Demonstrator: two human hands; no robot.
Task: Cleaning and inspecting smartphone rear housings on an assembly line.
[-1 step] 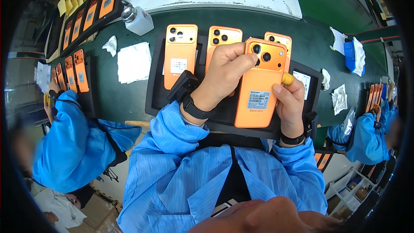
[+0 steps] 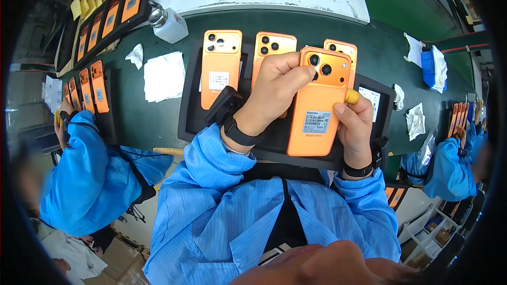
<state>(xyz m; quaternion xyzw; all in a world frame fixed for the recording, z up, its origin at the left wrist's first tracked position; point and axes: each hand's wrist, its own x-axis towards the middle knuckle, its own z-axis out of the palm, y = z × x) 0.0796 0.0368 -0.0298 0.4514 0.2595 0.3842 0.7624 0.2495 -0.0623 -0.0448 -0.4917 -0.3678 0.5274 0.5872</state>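
Observation:
An orange smartphone point(image 2: 311, 132) is held up back side towards me, with a grey label and round camera lenses. My right hand point(image 2: 356, 126) grips its right edge, thumb on the back, a yellow finger cot on one finger. My left hand point(image 2: 277, 87) is closed at the upper left edge, its thumb lying over the camera lenses; its other fingertips are hidden. Under my hands is a black tray point(image 2: 191, 119). In it lie more orange phones: one at the left point(image 2: 214, 63), one in the middle point(image 2: 274, 45), and one at the right point(image 2: 351, 50), partly covered.
A white pump bottle point(image 2: 171, 26) and a stack of white wipes point(image 2: 163, 76) lie left of the tray. Crumpled wipes point(image 2: 416, 121) and a blue box point(image 2: 434, 68) are at the right. Co-workers in blue point(image 2: 90, 174) sit on both sides, near more phones point(image 2: 99, 87).

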